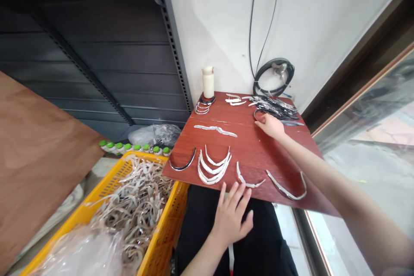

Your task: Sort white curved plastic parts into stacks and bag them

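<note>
My left hand (pixel 233 213) lies open at the near edge of the small red-brown table (pixel 249 146), fingers spread and pointing at a curved white band (pixel 247 180). My right hand (pixel 271 126) reaches to the far right of the table, its fingers curled onto a dark curved band at the edge of a heap of dark and silvery bands (pixel 277 106); what the fingers hold is unclear. Along the near side lie a black band (pixel 183 164), a stack of white bands (pixel 214 166) and a long silvery band (pixel 287 186).
A yellow crate (pixel 163 241) full of tangled pale bands stands at my lower left, with clear plastic bags over it. Green-capped bottles (pixel 134 147) line the floor behind it. A white bottle (pixel 208 82) and a coiled cable (pixel 274 76) stand at the back wall. A window frame runs along the right.
</note>
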`<control>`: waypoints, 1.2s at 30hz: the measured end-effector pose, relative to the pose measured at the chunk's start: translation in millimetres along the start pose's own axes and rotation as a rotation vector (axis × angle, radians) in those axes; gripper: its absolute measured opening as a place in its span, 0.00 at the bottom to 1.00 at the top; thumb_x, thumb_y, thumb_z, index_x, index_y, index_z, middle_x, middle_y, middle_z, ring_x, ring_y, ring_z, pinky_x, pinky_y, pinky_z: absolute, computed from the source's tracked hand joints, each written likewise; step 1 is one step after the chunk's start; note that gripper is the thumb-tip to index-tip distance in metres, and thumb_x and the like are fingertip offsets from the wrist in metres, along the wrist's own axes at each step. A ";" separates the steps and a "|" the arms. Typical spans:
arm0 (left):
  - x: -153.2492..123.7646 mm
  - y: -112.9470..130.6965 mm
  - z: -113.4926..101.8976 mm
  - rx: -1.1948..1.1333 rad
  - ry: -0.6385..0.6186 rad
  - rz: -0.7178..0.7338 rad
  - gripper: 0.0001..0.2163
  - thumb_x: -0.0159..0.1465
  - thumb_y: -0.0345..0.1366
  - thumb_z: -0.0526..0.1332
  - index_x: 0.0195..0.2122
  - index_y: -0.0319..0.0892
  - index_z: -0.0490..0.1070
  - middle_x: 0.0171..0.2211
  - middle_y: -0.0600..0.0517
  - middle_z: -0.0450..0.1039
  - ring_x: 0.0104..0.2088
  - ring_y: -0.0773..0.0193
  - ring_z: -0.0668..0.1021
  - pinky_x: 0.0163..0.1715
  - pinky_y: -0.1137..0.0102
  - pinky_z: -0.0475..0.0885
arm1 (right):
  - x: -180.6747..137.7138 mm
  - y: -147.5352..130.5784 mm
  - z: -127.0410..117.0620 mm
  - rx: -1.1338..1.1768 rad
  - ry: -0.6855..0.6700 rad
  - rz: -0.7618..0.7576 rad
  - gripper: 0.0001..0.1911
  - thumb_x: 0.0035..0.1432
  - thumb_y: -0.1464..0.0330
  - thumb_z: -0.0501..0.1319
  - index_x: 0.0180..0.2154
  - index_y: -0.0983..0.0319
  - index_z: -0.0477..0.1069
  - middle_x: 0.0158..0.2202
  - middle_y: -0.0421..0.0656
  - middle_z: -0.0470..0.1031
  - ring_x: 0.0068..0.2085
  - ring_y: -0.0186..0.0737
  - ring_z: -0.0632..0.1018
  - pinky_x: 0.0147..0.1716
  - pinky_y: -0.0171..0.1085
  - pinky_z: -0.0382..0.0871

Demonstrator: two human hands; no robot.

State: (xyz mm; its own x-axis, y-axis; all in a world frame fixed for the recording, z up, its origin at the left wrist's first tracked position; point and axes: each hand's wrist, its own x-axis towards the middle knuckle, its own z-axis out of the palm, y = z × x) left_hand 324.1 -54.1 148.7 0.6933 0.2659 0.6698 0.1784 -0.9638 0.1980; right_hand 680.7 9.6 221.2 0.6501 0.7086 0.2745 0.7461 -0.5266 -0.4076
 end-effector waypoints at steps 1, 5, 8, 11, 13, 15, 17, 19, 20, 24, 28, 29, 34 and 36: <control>0.9 1.2 0.6 0.001 -0.003 0.001 0.24 0.64 0.36 0.56 0.61 0.38 0.64 0.60 0.45 0.68 0.65 0.56 0.64 0.68 0.55 0.47 | 2.1 1.6 5.7 0.008 0.025 0.004 0.07 0.55 0.66 0.66 0.34 0.63 0.73 0.35 0.49 0.76 0.34 0.40 0.71 0.32 0.38 0.56; -8.6 -3.4 -2.1 -0.003 0.037 -0.015 0.24 0.62 0.34 0.56 0.61 0.37 0.63 0.59 0.43 0.69 0.65 0.53 0.63 0.67 0.52 0.49 | -0.9 -2.7 8.7 0.083 0.191 -0.015 0.07 0.62 0.66 0.57 0.35 0.61 0.72 0.38 0.49 0.76 0.36 0.40 0.71 0.35 0.38 0.58; -18.8 -13.3 -6.6 0.004 0.114 -0.060 0.27 0.61 0.30 0.58 0.63 0.36 0.60 0.59 0.40 0.67 0.65 0.51 0.63 0.66 0.50 0.53 | -11.4 -22.7 -6.0 0.209 0.269 -0.067 0.14 0.66 0.62 0.52 0.41 0.62 0.71 0.38 0.47 0.77 0.36 0.39 0.74 0.37 0.37 0.63; -19.5 -25.8 -14.0 0.019 0.249 -0.140 0.30 0.62 0.27 0.58 0.66 0.38 0.56 0.61 0.40 0.63 0.67 0.51 0.60 0.66 0.52 0.55 | -37.1 -61.7 -29.5 0.527 0.105 -0.232 0.15 0.66 0.59 0.53 0.39 0.62 0.72 0.35 0.43 0.77 0.34 0.38 0.75 0.36 0.36 0.66; -13.6 -35.0 -22.9 0.038 0.338 -0.234 0.30 0.63 0.26 0.57 0.67 0.40 0.53 0.64 0.40 0.58 0.68 0.52 0.57 0.66 0.54 0.55 | -63.7 -94.9 -47.3 0.671 -0.138 -0.397 0.14 0.65 0.59 0.56 0.38 0.61 0.73 0.35 0.42 0.77 0.36 0.38 0.76 0.37 0.36 0.68; -5.8 -44.9 -35.0 0.036 0.373 -0.340 0.29 0.65 0.27 0.55 0.68 0.41 0.52 0.65 0.40 0.56 0.68 0.53 0.57 0.66 0.55 0.56 | -93.2 -128.2 -63.4 0.739 -0.429 -0.597 0.12 0.65 0.60 0.57 0.37 0.61 0.74 0.36 0.42 0.78 0.37 0.37 0.77 0.40 0.35 0.69; -0.1 -54.3 -47.6 0.004 0.330 -0.401 0.25 0.67 0.30 0.53 0.66 0.42 0.55 0.62 0.41 0.61 0.66 0.53 0.62 0.63 0.56 0.60 | -119.7 -156.6 -73.4 0.744 -0.618 -0.767 0.11 0.66 0.62 0.57 0.37 0.61 0.74 0.35 0.42 0.77 0.37 0.36 0.76 0.40 0.35 0.69; 1.4 -61.3 -57.8 -0.047 0.295 -0.442 0.18 0.69 0.34 0.51 0.60 0.43 0.63 0.55 0.43 0.71 0.60 0.54 0.70 0.57 0.57 0.68 | -139.9 -177.2 -73.7 0.802 -0.706 -0.803 0.11 0.66 0.62 0.57 0.37 0.62 0.73 0.35 0.42 0.76 0.37 0.35 0.77 0.40 0.35 0.69; 1.0 -63.4 -61.5 -0.082 0.294 -0.486 0.16 0.70 0.36 0.51 0.57 0.44 0.67 0.50 0.44 0.74 0.55 0.55 0.75 0.52 0.59 0.72 | -147.4 -184.6 -69.7 0.866 -0.733 -0.763 0.11 0.67 0.61 0.56 0.39 0.62 0.72 0.35 0.42 0.76 0.37 0.35 0.77 0.40 0.35 0.70; 1.1 -64.3 -69.2 -0.282 0.447 -0.826 0.14 0.70 0.45 0.52 0.47 0.43 0.69 0.41 0.47 0.78 0.42 0.58 0.81 0.41 0.64 0.76 | -168.2 -201.5 -34.6 1.067 -0.714 -0.528 0.24 0.63 0.57 0.61 0.56 0.58 0.60 0.44 0.43 0.75 0.42 0.37 0.78 0.42 0.38 0.72; 13.0 -69.1 -73.9 -0.525 0.694 -1.011 0.15 0.70 0.48 0.49 0.45 0.43 0.67 0.46 0.45 0.78 0.47 0.58 0.80 0.49 0.62 0.75 | -184.6 -209.7 -0.1 0.744 -0.452 -0.667 0.26 0.61 0.59 0.63 0.58 0.55 0.60 0.53 0.47 0.72 0.52 0.43 0.74 0.52 0.44 0.69; 16.3 -72.6 -74.7 -0.577 0.730 -1.018 0.15 0.71 0.48 0.49 0.46 0.43 0.66 0.47 0.44 0.78 0.48 0.58 0.80 0.50 0.62 0.74 | -186.9 -211.4 5.6 0.633 -0.372 -0.733 0.21 0.63 0.60 0.61 0.56 0.55 0.64 0.54 0.47 0.72 0.53 0.44 0.73 0.53 0.46 0.67; 18.6 -99.9 -74.0 -0.591 0.705 -1.020 0.18 0.72 0.47 0.45 0.50 0.41 0.65 0.48 0.40 0.78 0.51 0.58 0.79 0.52 0.60 0.74 | -170.8 -221.7 23.3 0.335 -0.211 -1.020 0.12 0.69 0.64 0.52 0.42 0.54 0.75 0.38 0.43 0.78 0.43 0.43 0.73 0.56 0.50 0.60; 11.8 -110.4 -72.3 -0.466 0.631 -1.012 0.19 0.72 0.46 0.44 0.53 0.41 0.64 0.52 0.40 0.75 0.55 0.59 0.76 0.55 0.60 0.71 | -151.9 -226.6 29.3 0.317 -0.220 -1.082 0.13 0.70 0.65 0.52 0.41 0.56 0.76 0.36 0.43 0.78 0.42 0.42 0.72 0.55 0.48 0.58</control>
State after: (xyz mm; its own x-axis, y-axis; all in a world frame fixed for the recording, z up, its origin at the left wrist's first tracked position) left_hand 262.1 56.7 186.4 -0.0804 0.9593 0.2705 0.0803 -0.2643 0.9611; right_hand 408.6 35.0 246.3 -0.3716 0.8010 0.4693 0.8085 0.5277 -0.2606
